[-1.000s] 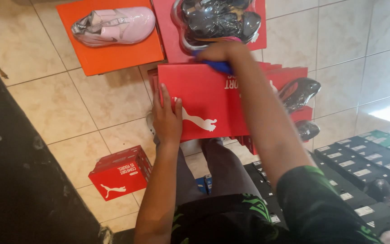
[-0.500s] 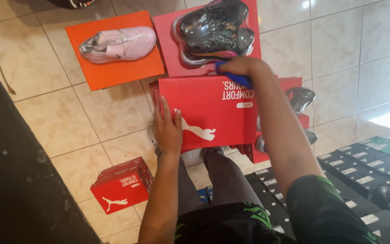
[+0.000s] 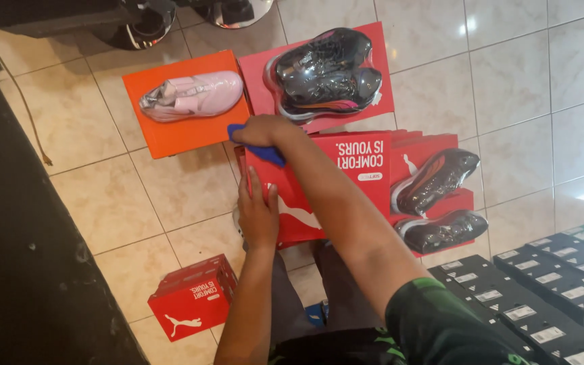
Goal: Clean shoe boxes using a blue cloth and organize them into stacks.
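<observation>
Beige glazed floor tiles point(image 3: 103, 203) fill the scene, glossy and catching glare at the upper right, with a dark textured strip point(image 3: 8, 270) running down the left edge. Front and centre is a large red cardboard shoe box point(image 3: 332, 182), flat-lidded, its lower half hidden behind the person's forearms. The left hand point(image 3: 258, 215) lies flat on the lid near its left edge, fingers spread and straight, holding nothing. The right hand point(image 3: 263, 130) sits at the box's top left corner, fingers curled tight around a blue cloth point(image 3: 258, 150); only a crumpled fold shows, the rest swallowed by the grip.

Behind, a pale pink shoe point(image 3: 194, 96) rests on an orange box lid point(image 3: 170, 132), and a shiny black pair wrapped in clear film point(image 3: 326, 71) sits on another red lid point(image 3: 373, 47). To the right, two dark glossy shoes point(image 3: 437, 203) lie on more red boxes, partly covered by the big one. A small red box point(image 3: 194, 297) stands at lower left. Black boxes with white labels point(image 3: 542, 297) are cut off at the lower right. Dark objects along the top edge are too cropped to identify.
</observation>
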